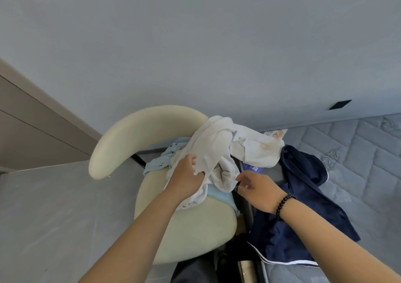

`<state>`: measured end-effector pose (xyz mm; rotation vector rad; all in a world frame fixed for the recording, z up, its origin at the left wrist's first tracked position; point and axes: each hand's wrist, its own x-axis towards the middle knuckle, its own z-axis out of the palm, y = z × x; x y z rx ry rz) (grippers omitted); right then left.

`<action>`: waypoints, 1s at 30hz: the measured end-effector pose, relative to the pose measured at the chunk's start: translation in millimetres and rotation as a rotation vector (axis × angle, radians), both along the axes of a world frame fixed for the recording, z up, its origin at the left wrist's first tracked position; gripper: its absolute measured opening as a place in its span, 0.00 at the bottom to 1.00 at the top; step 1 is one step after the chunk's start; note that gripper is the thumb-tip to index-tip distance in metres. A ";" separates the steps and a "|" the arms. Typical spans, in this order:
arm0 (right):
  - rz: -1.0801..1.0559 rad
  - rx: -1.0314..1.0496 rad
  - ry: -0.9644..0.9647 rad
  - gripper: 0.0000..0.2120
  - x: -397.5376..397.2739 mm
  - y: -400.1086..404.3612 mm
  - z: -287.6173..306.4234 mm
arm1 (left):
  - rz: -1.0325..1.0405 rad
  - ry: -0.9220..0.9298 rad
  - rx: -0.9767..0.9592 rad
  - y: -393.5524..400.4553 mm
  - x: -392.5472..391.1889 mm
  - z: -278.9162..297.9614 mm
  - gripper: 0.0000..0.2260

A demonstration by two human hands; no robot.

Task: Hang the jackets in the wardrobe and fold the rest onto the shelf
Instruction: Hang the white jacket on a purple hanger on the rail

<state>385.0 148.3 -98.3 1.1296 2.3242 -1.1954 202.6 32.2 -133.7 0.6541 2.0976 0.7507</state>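
Observation:
A crumpled white garment point(236, 144) lies across the seat of a cream chair point(195, 228) and spills right toward the bed. My left hand point(186, 174) grips its fabric near the seat's back edge. My right hand point(256, 187), with a black bead bracelet on the wrist, pinches the white garment's lower edge. Under the white cloth lies a light blue garment point(160, 159). A navy jacket with white trim point(299, 213) sprawls from the chair's right side onto the bed.
The chair's curved cream backrest point(134, 131) arcs at the left. A grey quilted mattress point(358, 152) fills the right. A grey wall rises behind, with beige panelling point(32, 126) at the left. Grey floor point(54, 217) spreads at the lower left.

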 end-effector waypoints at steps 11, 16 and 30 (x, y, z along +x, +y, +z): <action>-0.169 -0.085 0.028 0.11 -71.3 44.4 -21.0 | -0.140 -0.021 -0.125 106.4 -63.9 -54.1 0.42; -0.357 -0.146 0.102 0.10 -98.2 49.3 -31.5 | -0.056 0.054 -0.227 113.0 -67.5 -68.8 0.32; -0.407 -0.149 0.138 0.06 -96.2 52.8 -21.5 | 0.010 -0.106 0.242 74.1 -67.6 9.6 0.14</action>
